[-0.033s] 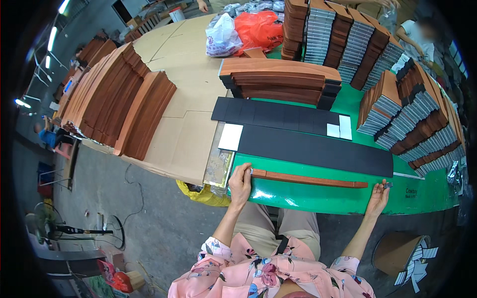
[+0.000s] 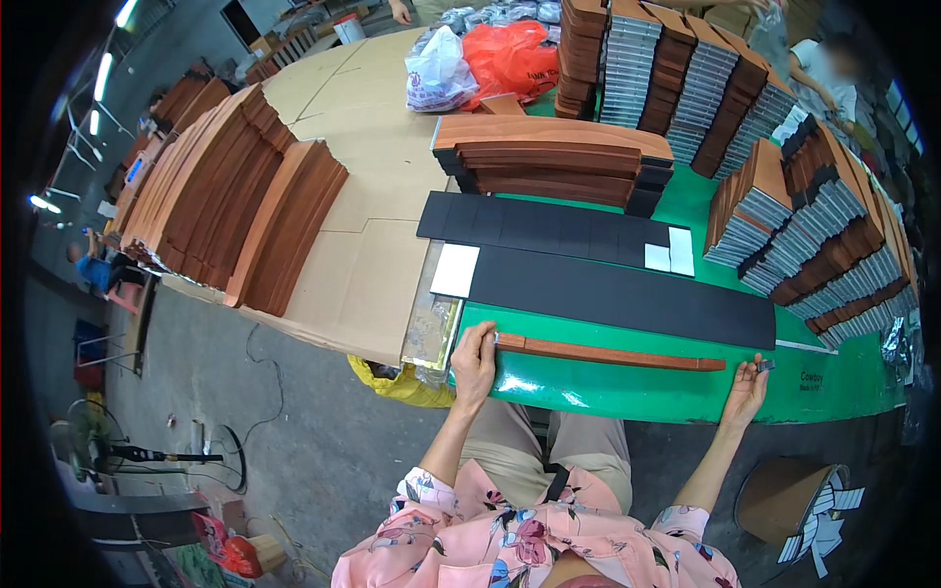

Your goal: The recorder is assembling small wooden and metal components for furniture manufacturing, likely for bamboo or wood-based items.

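Observation:
A narrow reddish-brown wooden strip lies lengthwise before me, over the green tabletop. Its left end is in the fingers of my left hand, which are closed round it. Just past the strip's right end, my right hand pinches a small grey piece, too small to make out in detail. Beyond the strip lie a long black strip sheet with a white square at its left end and a second black sheet with white pieces near its right end.
Stacked wooden slats with black ends stand behind the sheets. More brown stacks rise on the cardboard at left, and others at right. White and red bags sit at the back. A bin stands lower right; another person is far right.

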A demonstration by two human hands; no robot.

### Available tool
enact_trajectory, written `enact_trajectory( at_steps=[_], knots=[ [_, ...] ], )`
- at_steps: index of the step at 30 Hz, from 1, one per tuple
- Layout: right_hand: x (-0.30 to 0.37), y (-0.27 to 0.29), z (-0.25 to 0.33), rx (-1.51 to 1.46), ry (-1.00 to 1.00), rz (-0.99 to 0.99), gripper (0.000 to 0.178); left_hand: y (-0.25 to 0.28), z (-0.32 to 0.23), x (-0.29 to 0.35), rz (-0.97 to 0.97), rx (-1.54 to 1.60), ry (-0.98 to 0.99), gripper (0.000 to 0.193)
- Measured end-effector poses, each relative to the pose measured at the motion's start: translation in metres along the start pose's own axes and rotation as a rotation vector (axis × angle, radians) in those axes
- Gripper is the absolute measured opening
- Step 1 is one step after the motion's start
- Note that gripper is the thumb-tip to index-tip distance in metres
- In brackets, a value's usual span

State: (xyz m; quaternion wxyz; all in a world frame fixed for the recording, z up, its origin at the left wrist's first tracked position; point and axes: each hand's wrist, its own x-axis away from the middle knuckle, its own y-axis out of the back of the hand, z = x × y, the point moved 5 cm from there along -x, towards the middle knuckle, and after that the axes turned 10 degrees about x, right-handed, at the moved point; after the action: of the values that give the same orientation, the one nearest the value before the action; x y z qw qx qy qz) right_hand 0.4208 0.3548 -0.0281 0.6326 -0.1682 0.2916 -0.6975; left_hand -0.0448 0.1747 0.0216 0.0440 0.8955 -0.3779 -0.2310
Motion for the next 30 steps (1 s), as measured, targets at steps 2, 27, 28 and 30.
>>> enact_trajectory(
  at_steps=[2, 27, 28, 30],
  knots=[
    [0.000, -0.001, 0.000, 0.003, 0.004, 0.002, 0.021, 0.000, -0.001, 0.000, 0.006, 0.000, 0.011, 0.017],
    [0.002, -0.007, 0.000, 0.036, 0.026, -0.005, 0.020, 0.004, 0.001, 0.002, -0.016, -0.031, -0.012, 0.015],
    [0.002, -0.006, -0.002, 0.034, 0.013, -0.023, 0.020, 0.002, 0.000, 0.002, -0.008, -0.026, -0.016, 0.015],
    [0.004, -0.006, -0.002, 0.032, 0.002, -0.028, 0.018, 0.000, -0.002, 0.002, -0.003, -0.043, -0.029, 0.015]
  ],
)
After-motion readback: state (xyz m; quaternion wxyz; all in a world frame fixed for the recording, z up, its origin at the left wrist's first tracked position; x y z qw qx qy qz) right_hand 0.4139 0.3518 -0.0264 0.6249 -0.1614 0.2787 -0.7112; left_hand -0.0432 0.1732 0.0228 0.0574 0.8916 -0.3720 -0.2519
